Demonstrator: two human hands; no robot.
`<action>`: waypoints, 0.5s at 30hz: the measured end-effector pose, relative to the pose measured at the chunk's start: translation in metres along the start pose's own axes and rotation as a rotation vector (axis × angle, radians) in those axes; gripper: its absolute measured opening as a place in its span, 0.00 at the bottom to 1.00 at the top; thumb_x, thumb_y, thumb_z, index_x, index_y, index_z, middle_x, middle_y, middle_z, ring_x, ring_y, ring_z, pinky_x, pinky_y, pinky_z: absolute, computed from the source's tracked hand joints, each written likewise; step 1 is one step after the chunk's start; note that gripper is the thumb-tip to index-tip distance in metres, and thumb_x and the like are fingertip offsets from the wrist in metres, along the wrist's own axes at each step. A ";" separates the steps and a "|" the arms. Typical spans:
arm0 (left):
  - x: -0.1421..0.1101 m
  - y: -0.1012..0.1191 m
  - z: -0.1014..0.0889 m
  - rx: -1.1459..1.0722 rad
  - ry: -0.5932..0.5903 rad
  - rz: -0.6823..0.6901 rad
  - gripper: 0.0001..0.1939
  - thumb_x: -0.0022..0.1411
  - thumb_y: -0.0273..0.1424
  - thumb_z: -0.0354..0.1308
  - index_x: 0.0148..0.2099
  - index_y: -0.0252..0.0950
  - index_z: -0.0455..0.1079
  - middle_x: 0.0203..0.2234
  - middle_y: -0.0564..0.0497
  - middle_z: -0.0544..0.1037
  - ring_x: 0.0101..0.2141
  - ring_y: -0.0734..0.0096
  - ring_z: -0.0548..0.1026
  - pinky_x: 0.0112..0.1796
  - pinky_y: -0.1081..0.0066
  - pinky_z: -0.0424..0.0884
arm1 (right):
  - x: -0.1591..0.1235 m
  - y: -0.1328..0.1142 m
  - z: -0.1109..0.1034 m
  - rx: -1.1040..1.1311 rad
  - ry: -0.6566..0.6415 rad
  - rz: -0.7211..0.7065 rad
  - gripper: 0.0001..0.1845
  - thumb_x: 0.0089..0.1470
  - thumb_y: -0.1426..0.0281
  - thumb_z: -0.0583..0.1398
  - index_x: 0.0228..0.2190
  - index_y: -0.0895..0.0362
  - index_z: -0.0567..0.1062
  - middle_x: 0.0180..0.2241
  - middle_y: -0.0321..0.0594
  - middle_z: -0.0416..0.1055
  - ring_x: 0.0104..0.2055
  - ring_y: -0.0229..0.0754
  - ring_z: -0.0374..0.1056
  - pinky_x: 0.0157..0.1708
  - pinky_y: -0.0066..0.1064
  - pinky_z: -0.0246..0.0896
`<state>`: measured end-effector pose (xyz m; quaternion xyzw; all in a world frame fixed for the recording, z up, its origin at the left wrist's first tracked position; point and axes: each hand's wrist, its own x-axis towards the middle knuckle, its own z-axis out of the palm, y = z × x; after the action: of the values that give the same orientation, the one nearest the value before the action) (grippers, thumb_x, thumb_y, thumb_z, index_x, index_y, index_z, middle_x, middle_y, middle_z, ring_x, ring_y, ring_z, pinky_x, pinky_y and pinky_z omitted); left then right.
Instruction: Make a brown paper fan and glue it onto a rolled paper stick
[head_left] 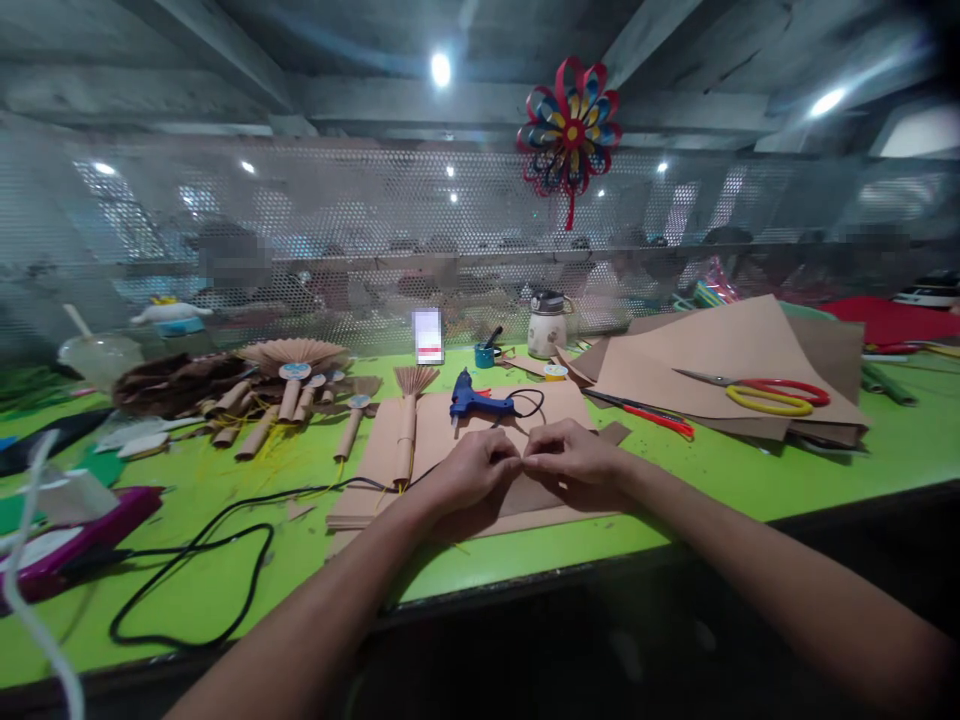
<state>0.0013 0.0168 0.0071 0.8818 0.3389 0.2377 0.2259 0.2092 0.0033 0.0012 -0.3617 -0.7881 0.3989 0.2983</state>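
Observation:
My left hand (480,466) and my right hand (574,452) meet fingertip to fingertip above a stack of brown kraft paper (375,492). Both are closed in a pinch; what lies between the fingers is too small to make out. Just beyond them a blue glue gun (480,402) rests on the paper. Left of it lies a brown paper fan (406,440) with a rolled handle, its pleated top spread at the far end. A darker brown paper piece (525,494) shows beneath my hands.
Several finished paper fans (294,360) with yellow tassels lie at left. A black cable (225,510) loops across the green table (315,570). Scissors (772,393) sit on large brown sheets (675,345) at right. A flask (548,325) and a lit phone (429,337) stand behind.

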 end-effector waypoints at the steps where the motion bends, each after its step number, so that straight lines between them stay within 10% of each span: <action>1: 0.000 0.001 0.000 -0.003 0.001 0.002 0.12 0.60 0.33 0.52 0.34 0.33 0.75 0.28 0.50 0.74 0.30 0.70 0.70 0.31 0.73 0.62 | 0.000 0.001 0.000 0.043 0.000 0.007 0.15 0.53 0.62 0.61 0.29 0.63 0.77 0.23 0.38 0.67 0.23 0.35 0.61 0.22 0.25 0.54; 15: 0.002 -0.013 0.001 -0.092 -0.093 -0.088 0.18 0.59 0.41 0.53 0.33 0.31 0.75 0.25 0.50 0.76 0.27 0.71 0.69 0.28 0.74 0.61 | 0.003 0.005 -0.001 -0.004 0.071 0.025 0.13 0.49 0.64 0.59 0.20 0.61 0.71 0.15 0.34 0.64 0.18 0.33 0.59 0.20 0.25 0.53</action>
<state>-0.0027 0.0266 -0.0002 0.8650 0.3549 0.2015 0.2920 0.2098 0.0077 -0.0022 -0.3859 -0.7733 0.3878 0.3204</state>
